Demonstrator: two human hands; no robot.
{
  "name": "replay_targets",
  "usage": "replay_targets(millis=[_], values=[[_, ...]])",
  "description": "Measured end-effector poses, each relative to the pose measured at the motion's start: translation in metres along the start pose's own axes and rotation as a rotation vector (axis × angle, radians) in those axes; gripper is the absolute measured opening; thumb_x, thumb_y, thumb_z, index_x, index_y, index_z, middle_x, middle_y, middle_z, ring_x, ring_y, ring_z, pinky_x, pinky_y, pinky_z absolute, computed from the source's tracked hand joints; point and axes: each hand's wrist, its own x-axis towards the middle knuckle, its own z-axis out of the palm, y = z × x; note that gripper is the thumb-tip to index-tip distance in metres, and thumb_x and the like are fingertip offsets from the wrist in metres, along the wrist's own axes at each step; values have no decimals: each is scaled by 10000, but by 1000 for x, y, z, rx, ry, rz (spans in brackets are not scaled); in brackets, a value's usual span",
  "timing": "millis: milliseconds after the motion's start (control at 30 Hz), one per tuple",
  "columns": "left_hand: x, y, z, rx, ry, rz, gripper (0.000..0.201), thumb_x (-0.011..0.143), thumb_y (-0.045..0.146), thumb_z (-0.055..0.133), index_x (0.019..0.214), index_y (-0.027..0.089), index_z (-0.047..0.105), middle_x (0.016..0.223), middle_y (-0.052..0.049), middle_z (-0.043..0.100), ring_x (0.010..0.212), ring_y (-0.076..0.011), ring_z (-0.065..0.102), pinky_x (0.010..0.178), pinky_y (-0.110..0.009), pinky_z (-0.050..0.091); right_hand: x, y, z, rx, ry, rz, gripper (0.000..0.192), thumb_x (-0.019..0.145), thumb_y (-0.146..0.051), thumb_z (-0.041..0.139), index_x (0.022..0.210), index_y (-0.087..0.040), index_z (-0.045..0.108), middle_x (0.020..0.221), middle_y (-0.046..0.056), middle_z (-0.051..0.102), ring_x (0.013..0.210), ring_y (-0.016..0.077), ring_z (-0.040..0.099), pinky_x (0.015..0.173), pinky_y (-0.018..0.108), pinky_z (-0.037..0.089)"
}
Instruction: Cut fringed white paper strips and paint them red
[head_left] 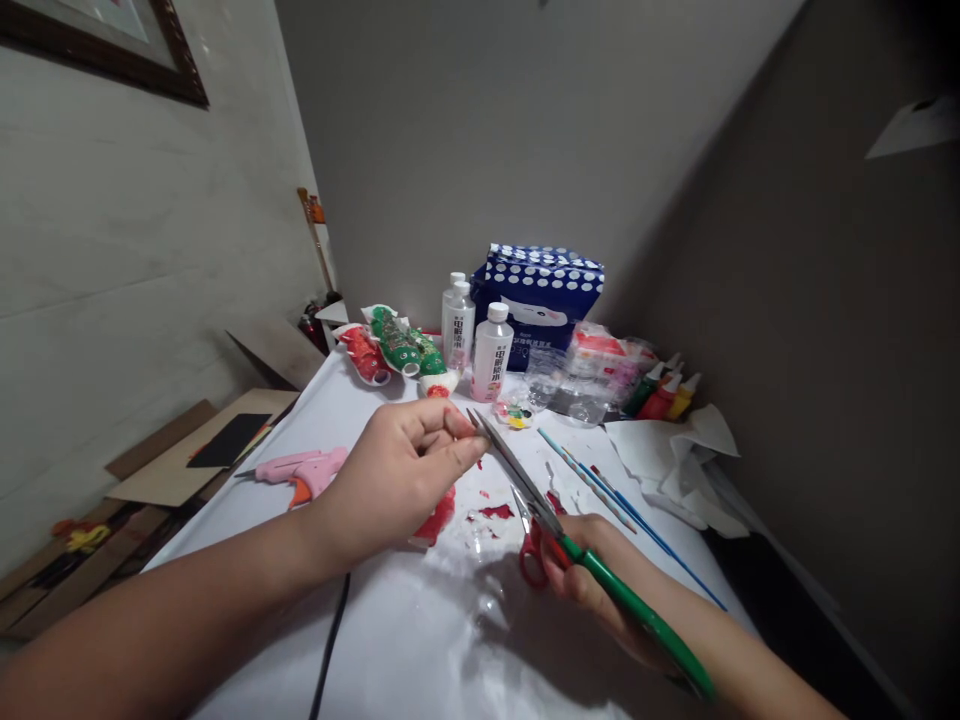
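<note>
Scissors (517, 475), light, stiff, sharp: blades open, handles clamped in right hand (592, 580), tip beside left hand (397, 480) pinching a small red scrap (459, 418); best held by the handles.

A craft corner in a home is shown. A white-covered surface (420, 640) is set against plain walls, with a framed picture (112, 45) hung at the upper left. A pink glue gun (300, 470), paint tubes (664, 395), thin brushes (600, 490), small bottles (491, 350) and painted pieces (394, 345) are spread about, and cardboard sheets (187, 460) are laid on the floor.
</note>
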Motion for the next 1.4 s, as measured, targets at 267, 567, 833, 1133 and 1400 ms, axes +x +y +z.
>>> replay_targets(millis=[267, 567, 833, 1133, 1400], values=[[2, -9, 0, -215, -48, -17, 225, 826, 344, 627, 713, 165, 548, 585, 60, 463, 499, -70, 352, 471, -193, 278, 0, -8, 4, -20, 26, -80, 642, 741, -832, 411, 606, -205, 385, 570, -25, 355, 524, 109, 279, 460, 248, 259], [-2, -3, 1, 27, 40, 42, 209, 840, 297, 575, 692, 163, 513, 536, 75, 362, 490, -66, 305, 467, -187, 258, -1, -6, 12, -85, 28, -125, 657, 792, -818, 340, 701, -185, 492, 635, 7, 471, 575, 141, 405, 524, 260, 350], [-3, -8, 9, 8, -4, 17, 145, 816, 284, 576, 744, 170, 522, 491, 93, 344, 440, -65, 291, 423, -182, 225, -4, -10, 4, -198, 23, -206, 421, 873, -599, 473, 918, -189, 557, 846, 53, 549, 714, 186, 493, 645, 300, 417], [-1, -12, 7, 22, -31, 31, 157, 861, 281, 532, 753, 167, 519, 522, 92, 336, 471, -68, 291, 435, -181, 246, -2, 5, 12, -103, 37, -144, 720, 751, -883, 220, 749, -200, 451, 662, -9, 424, 596, 143, 354, 536, 270, 301], [-4, -12, 9, 6, -33, 56, 185, 866, 280, 526, 719, 178, 479, 503, 100, 323, 453, -65, 277, 431, -182, 239, -4, -6, 9, -15, -30, -111, 714, 736, -885, 261, 745, -190, 428, 657, -35, 359, 596, 121, 300, 527, 260, 265]])
